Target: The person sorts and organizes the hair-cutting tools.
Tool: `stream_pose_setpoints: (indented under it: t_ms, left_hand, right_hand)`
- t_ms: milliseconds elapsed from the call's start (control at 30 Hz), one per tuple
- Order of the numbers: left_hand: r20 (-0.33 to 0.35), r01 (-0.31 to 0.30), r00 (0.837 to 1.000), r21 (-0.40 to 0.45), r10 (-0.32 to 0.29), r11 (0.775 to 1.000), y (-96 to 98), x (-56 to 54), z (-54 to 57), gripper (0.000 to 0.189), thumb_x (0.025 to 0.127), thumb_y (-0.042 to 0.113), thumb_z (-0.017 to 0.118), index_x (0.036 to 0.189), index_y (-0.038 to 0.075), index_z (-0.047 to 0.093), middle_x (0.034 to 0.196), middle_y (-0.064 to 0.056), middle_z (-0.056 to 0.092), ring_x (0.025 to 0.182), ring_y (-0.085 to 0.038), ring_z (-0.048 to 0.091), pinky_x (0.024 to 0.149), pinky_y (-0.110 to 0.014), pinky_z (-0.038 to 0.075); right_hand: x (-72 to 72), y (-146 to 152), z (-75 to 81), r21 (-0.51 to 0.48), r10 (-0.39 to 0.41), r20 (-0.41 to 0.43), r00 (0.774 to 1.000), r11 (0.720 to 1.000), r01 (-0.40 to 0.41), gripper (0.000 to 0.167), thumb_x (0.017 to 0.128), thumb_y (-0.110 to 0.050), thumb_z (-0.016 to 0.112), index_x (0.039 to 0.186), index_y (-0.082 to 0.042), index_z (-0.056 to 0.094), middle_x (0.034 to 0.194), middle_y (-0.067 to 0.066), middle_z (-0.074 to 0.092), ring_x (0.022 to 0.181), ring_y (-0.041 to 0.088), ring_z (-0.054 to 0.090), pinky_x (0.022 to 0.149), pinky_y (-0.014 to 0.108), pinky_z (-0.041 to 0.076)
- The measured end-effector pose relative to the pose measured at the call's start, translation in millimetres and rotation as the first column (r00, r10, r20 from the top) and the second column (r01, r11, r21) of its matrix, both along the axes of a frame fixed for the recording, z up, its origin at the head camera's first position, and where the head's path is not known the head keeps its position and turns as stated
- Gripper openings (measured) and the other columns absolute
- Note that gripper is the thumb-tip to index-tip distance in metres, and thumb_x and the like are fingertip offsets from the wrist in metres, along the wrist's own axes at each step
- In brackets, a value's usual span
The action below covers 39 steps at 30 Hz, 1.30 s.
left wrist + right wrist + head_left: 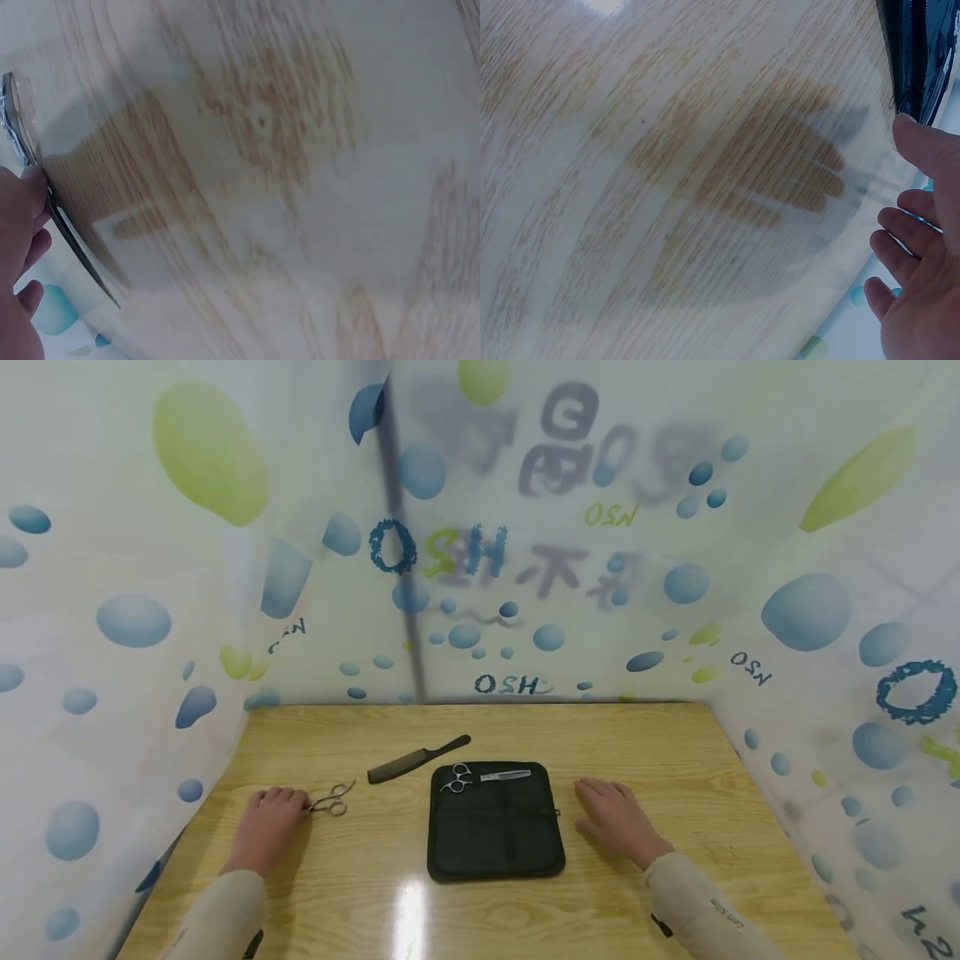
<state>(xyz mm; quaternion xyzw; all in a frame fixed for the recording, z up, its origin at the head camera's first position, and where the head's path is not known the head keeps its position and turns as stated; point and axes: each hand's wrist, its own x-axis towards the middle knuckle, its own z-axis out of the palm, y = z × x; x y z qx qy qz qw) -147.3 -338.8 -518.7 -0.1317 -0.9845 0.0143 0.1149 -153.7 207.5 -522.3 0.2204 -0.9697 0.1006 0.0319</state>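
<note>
My left hand (267, 827) pinches a pair of silver scissors (333, 802) on the left part of the table; in the head view their finger rings stick out to the right of the hand. The left wrist view shows the thumb against the scissors (79, 251) near mid-length. Fingers relaxed and spread, my right hand (618, 822) holds nothing, just right of a black zip case (480, 843). From the right wrist, its thumb appears close by the corner of the case (922, 52). A second pair of scissors (506, 775), with a comb-like blade, lies along the case's upper part.
A dark comb (408, 766) with a handle lies slantwise behind and left of the case. Everything rests on a wood-grain table (637, 735). A printed white curtain (480, 635) with blue and green spots surrounds it at the back and both sides.
</note>
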Motion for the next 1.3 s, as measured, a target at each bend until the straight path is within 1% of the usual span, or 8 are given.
stream_pose_setpoints:
  t_ms: [133, 267, 400, 600, 867, 1033, 1133, 1300]
  left_hand:
    - [0.039, -0.005, 0.999, -0.048, 0.007, 0.999, 1.5, 0.4, 1.6, 0.008, 0.092, 0.012, 0.064, 0.094, 0.005, 0.060, 0.093, -0.013, 0.065, 0.097, -0.036, 0.061, 0.090, -0.056, 0.044]
    - [0.068, -0.013, 0.998, -0.048, 0.016, 0.999, 1.4, 1.2, 2.3, 0.007, 0.094, 0.011, 0.060, 0.095, 0.004, 0.058, 0.093, -0.014, 0.063, 0.098, -0.038, 0.060, 0.092, -0.057, 0.042]
    - [0.062, -0.023, 0.998, -0.030, 0.025, 0.999, -0.2, 4.4, 2.2, 0.009, 0.094, 0.012, 0.061, 0.095, 0.005, 0.057, 0.094, -0.014, 0.062, 0.098, -0.038, 0.059, 0.091, -0.058, 0.042]
    - [0.018, -0.028, 0.999, -0.032, 0.029, 0.999, -3.6, 6.0, 2.7, 0.013, 0.093, 0.015, 0.063, 0.096, 0.004, 0.056, 0.096, -0.016, 0.063, 0.099, -0.039, 0.058, 0.091, -0.057, 0.041]
    - [-0.064, 0.007, 0.998, -0.008, -0.008, 1.000, 6.4, 6.0, 13.3, 0.007, 0.093, 0.007, 0.058, 0.099, 0.003, 0.056, 0.097, -0.016, 0.062, 0.102, -0.038, 0.059, 0.092, -0.056, 0.041]
    - [-0.119, 0.041, 0.992, 0.011, -0.039, 0.999, 20.7, 1.3, 15.0, 0.009, 0.092, 0.010, 0.061, 0.098, 0.005, 0.056, 0.096, -0.014, 0.062, 0.101, -0.036, 0.059, 0.094, -0.056, 0.042]
    - [-0.156, 0.073, 0.985, -0.003, -0.073, 0.997, 33.4, -2.8, 13.4, 0.011, 0.091, 0.012, 0.063, 0.097, 0.005, 0.056, 0.095, -0.014, 0.062, 0.100, -0.035, 0.059, 0.095, -0.054, 0.043]
    - [-0.190, 0.127, 0.973, -0.017, -0.127, 0.992, 58.1, -7.5, 13.5, 0.014, 0.091, 0.013, 0.063, 0.098, 0.004, 0.055, 0.095, -0.013, 0.061, 0.099, -0.034, 0.059, 0.095, -0.053, 0.044]
  right_hand:
    - [0.1, -2.7, 0.3, 0.001, 0.001, 0.001, 1.000, 1.000, -0.001, 0.059, 0.087, -0.029, 0.073, 0.135, -0.001, 0.054, 0.137, 0.015, 0.057, 0.127, 0.032, 0.054, 0.106, 0.055, 0.038]
    - [1.1, -5.8, 2.1, -0.008, 0.000, 0.000, 1.000, 1.000, 0.000, 0.060, 0.087, -0.029, 0.073, 0.135, -0.001, 0.054, 0.137, 0.015, 0.057, 0.127, 0.033, 0.054, 0.106, 0.055, 0.038]
    - [2.3, -8.7, 4.7, -0.011, 0.001, -0.004, 1.000, 1.000, -0.001, 0.060, 0.086, -0.028, 0.074, 0.135, 0.000, 0.054, 0.136, 0.016, 0.058, 0.125, 0.033, 0.055, 0.105, 0.055, 0.039]
    - [3.1, -12.6, 7.4, -0.010, -0.001, -0.010, 1.000, 1.000, 0.001, 0.060, 0.085, -0.027, 0.075, 0.134, 0.000, 0.055, 0.135, 0.016, 0.059, 0.124, 0.034, 0.055, 0.104, 0.055, 0.040]
    - [2.2, -21.0, 8.6, -0.037, 0.012, -0.044, 0.999, 0.999, -0.014, 0.060, 0.085, -0.027, 0.075, 0.135, 0.000, 0.054, 0.136, 0.017, 0.058, 0.124, 0.033, 0.056, 0.105, 0.055, 0.039]
    - [1.0, -30.2, 11.2, -0.057, 0.022, -0.058, 0.998, 0.998, -0.025, 0.061, 0.084, -0.026, 0.076, 0.136, -0.001, 0.054, 0.137, 0.015, 0.058, 0.126, 0.032, 0.055, 0.107, 0.056, 0.038]
    - [0.3, -34.5, 13.6, -0.070, 0.022, -0.062, 0.998, 0.997, -0.027, 0.062, 0.083, -0.026, 0.077, 0.135, -0.001, 0.055, 0.136, 0.015, 0.058, 0.125, 0.032, 0.055, 0.108, 0.056, 0.037]
    - [-1.2, -42.3, 16.5, -0.075, 0.024, -0.076, 0.997, 0.997, -0.030, 0.061, 0.083, -0.029, 0.077, 0.135, -0.003, 0.055, 0.135, 0.014, 0.059, 0.124, 0.031, 0.055, 0.108, 0.055, 0.037]
